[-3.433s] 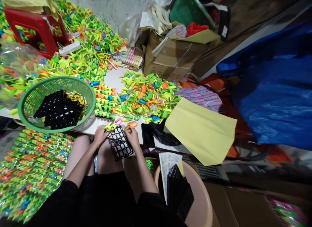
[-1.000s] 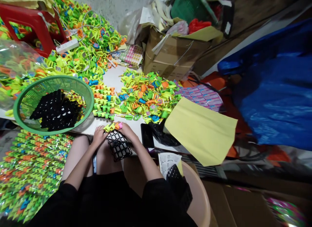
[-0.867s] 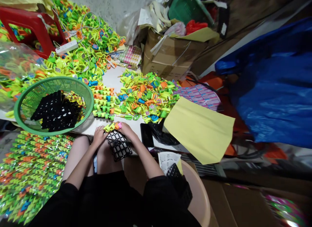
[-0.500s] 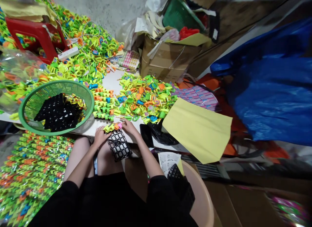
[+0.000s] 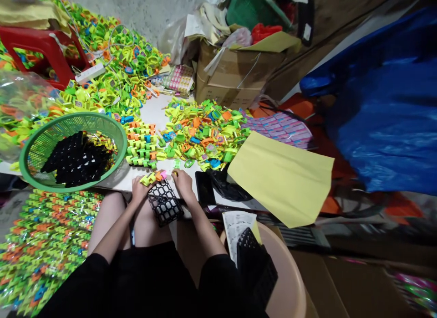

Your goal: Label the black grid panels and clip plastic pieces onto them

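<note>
1. While the left hand [image 5: 138, 189] is gripping the upper left edge of a black plastic lattice tray [image 5: 165, 203] with curled fingers, the tray is tilting from the white tabletop [image 5: 153, 112] toward the lap.
2. Curved plastic bands [image 5: 153, 177] in yellow, orange and pink are lining the tray's far edge.
3. The right hand [image 5: 183, 183] is hovering just beside that row, thumb and fingertips drawn close; whether they are pinching a small piece, I cannot tell.
4. Judging by its thin, open ribs, the tray is probably weighing little and flexing slightly, so a corner is offering the surest hold.
5. The bands are looking light, springy and smooth, perhaps slippery; their sides are likely suiting a fingertip pinch.
6. Beyond, a loose pile of similar bands [image 5: 205, 133] is covering part of the tabletop.
</note>
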The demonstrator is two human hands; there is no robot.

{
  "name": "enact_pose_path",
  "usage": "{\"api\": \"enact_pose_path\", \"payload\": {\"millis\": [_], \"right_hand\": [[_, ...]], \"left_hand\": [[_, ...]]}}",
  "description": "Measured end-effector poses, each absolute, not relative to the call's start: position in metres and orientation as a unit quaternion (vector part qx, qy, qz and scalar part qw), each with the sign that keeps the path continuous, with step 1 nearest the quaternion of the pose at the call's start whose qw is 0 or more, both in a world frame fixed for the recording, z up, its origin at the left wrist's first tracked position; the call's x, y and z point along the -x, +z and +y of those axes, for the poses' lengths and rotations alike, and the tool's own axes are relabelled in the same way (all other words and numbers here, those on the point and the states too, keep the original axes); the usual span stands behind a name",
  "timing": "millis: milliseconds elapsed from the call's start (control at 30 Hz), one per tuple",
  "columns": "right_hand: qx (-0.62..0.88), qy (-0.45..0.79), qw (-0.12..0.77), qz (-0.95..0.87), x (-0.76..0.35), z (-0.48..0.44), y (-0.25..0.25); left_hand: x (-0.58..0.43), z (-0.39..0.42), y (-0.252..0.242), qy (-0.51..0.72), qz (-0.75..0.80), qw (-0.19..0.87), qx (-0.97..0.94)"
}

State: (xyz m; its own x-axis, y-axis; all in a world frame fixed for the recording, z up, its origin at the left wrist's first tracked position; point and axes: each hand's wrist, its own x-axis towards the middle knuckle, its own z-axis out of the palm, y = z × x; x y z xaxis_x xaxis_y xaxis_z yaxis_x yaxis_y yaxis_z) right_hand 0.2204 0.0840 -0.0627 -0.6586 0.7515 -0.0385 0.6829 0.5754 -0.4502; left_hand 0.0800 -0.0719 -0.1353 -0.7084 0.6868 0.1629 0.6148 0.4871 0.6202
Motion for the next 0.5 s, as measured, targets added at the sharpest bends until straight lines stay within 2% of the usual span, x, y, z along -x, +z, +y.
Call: {"api": "enact_pose_path", "payload": {"millis": [167, 300, 500], "right_hand": [[0.347, 0.351, 0.183, -0.850, -0.231, 0.081, -0.075], [0.376, 0.445, 0.263, -0.769, -0.222, 0.079, -0.087], [0.353, 0.599, 0.256, -0.671, -0.207, 0.073, -0.097]], "left_hand": [[-0.078, -0.072, -0.142, 0.373, 0.850, 0.048, -0.368], [-0.078, -0.073, -0.144, 0.381, 0.848, 0.050, -0.365], [-0.079, -0.074, -0.141, 0.390, 0.845, 0.055, -0.362]]}}
